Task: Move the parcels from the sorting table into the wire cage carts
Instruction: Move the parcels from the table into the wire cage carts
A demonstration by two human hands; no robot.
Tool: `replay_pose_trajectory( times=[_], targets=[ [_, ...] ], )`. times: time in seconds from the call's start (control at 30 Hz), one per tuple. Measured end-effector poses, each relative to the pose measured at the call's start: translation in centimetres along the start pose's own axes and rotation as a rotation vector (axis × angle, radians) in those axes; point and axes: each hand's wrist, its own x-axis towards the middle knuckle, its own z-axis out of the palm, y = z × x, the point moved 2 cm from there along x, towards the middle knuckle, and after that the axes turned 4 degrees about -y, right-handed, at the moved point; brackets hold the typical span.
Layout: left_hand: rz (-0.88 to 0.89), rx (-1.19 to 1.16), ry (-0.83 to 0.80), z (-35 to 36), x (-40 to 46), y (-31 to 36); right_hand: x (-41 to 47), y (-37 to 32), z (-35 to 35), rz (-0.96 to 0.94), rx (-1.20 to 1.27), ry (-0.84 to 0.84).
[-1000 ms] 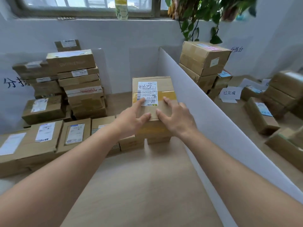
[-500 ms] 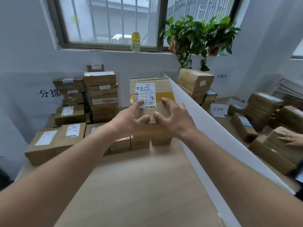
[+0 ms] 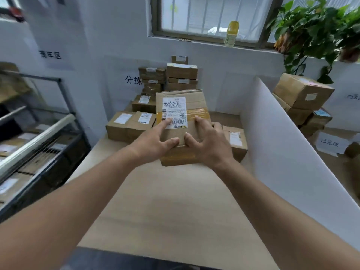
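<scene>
Nearest, two bare forearms are reaching out over the pale wooden sorting table (image 3: pixel 175 207), whose near stretch is lying bare so a parcel can be drawn toward the person. Both hands are gripping one brown cardboard parcel with a white shipping label and yellow tape (image 3: pixel 182 112): the left hand (image 3: pixel 153 141) is spreading its fingers across the label end with the thumb hooked over the near edge, and the right hand (image 3: pixel 208 143) is curling its fingers on the top beside it, thumb likewise at the edge. Two hands are probably being used because the box is wide and is sitting tilted on top of lower boxes. Whether it is already lifting clear is hard to tell, since the hands are covering its near corners.

To the left, a dark metal wire cage cart (image 3: pixel 39 137) is standing close beside the table, a short carry away; its contents are blurred and its far side is being cut off by the frame. On the right, a white upright divider board (image 3: pixel 282 145) is screening off other boxes. Farther back, stacked brown cartons (image 3: pixel 181 75) are waiting against the wall.
</scene>
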Motion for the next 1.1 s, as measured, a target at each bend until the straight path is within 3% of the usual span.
replay_pose_trajectory(
  times=[0.33,0.7,1.1],
  targets=[
    [-0.188,-0.015,0.217,-8.4,-8.5,-12.5,0.7,-11.7,12.3,-0.194,0.061,-0.227],
    [-0.323,-0.016,0.264,-23.3,-14.2,-29.3,2.6,-29.3,28.3,-0.225,0.079,-0.350],
    [-0.455,-0.072,0.414,-37.2,-20.9,-41.8,4.9,-47.2,40.5,-0.406,0.105,-0.464]
  ],
)
